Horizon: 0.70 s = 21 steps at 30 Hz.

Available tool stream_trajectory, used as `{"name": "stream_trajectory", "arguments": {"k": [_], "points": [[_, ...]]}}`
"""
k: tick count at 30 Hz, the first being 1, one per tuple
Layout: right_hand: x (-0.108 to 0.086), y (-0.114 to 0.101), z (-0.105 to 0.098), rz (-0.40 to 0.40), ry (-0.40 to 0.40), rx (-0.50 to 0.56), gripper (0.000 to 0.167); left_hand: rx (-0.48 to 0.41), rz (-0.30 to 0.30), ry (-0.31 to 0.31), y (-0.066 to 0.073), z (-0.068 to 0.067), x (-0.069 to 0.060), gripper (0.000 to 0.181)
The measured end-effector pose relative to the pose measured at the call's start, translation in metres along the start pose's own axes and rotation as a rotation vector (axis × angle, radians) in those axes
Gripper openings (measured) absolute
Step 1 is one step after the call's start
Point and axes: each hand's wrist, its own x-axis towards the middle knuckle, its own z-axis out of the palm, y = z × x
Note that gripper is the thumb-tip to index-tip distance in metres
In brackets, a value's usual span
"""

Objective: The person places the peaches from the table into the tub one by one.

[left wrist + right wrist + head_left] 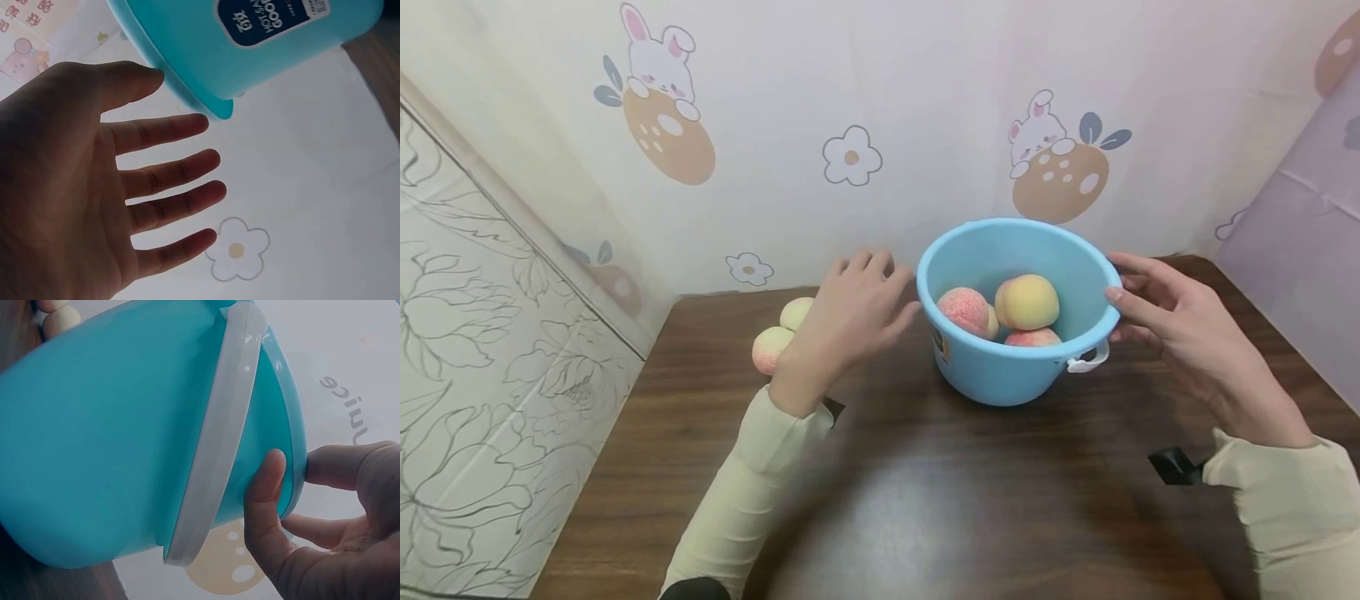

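A light blue bucket (985, 379) with a white handle (215, 437) stands on the table toward the back. Several peaches lie inside, among them a pink one (962, 310) and a yellow one (1032, 302). My right hand (1187, 333) pinches the rim at the right side, thumb and fingers on either side of its edge. At the left rim is my left hand (861, 312), its fingers extended and spread. Its thumb meets or nearly meets the rim in the left wrist view. Behind the left wrist lie two more peaches (769, 350), partly hidden.
The dark wooden table (910, 500) reaches back to a wall covering (775, 100) printed with rabbits and flowers. At the left stands a white panel (490, 375) with line-drawn flowers. A lilac surface (1300, 250) borders the right side.
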Motion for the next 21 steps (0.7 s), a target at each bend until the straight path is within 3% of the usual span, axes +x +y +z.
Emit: {"name": "stream_trajectory", "arguments": {"k": [21], "points": [[0.000,0.001,0.000,-0.009,0.001,0.078,0.063,-0.087,-0.167,-0.102,-0.036,0.038,-0.038,0.035]]}}
